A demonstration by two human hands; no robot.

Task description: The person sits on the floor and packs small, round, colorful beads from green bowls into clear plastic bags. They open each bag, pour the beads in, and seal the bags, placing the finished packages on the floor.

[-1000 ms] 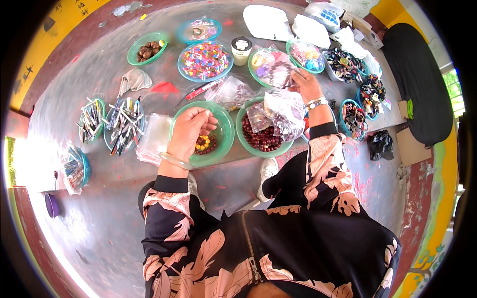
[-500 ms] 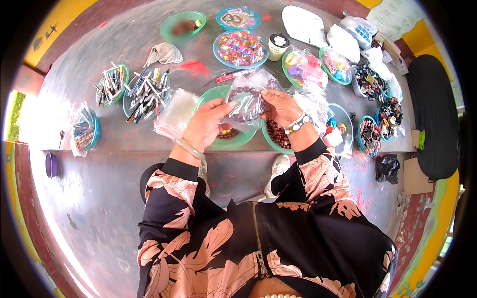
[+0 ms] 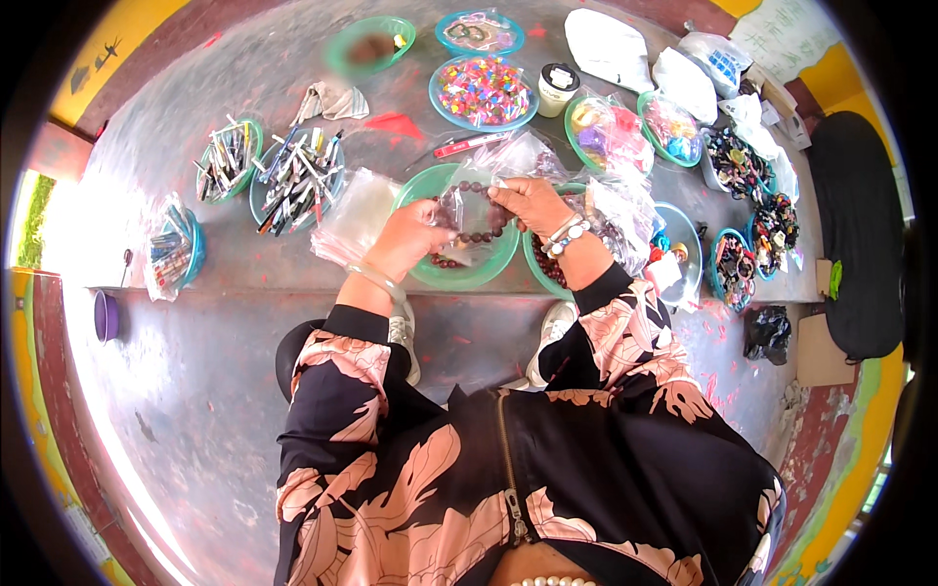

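Note:
A bracelet of dark round beads (image 3: pixel 476 187) in a clear plastic bag (image 3: pixel 474 210) is stretched between my two hands. My left hand (image 3: pixel 415 237) pinches the bag's left side, fingers closed. At the upper right, my right hand (image 3: pixel 531 207) is closed on the bag near the beads. Beneath them stands a green basin (image 3: pixel 474 280) with dark beaded strings in it, partly hidden by my hands. Just right of it, a second green basin (image 3: pixel 547 269) holds more dark beaded bracelets. A stack of clear bags (image 3: pixel 357 217) lies left of my left hand.
Farther off are basins of pens (image 3: pixel 296 181), colourful wrapped bits (image 3: pixel 484 93) and hair ties (image 3: pixel 738 161). A lidded cup (image 3: pixel 558 90), a red marker-like stick (image 3: pixel 469 146) and white bags (image 3: pixel 608 49) lie around. The ledge's front edge (image 3: pixel 244 294) runs before my feet.
My right hand has moved slightly left and down over the bag. The bracelet now shows as a rounder ring between my hands. The view has shifted a little.

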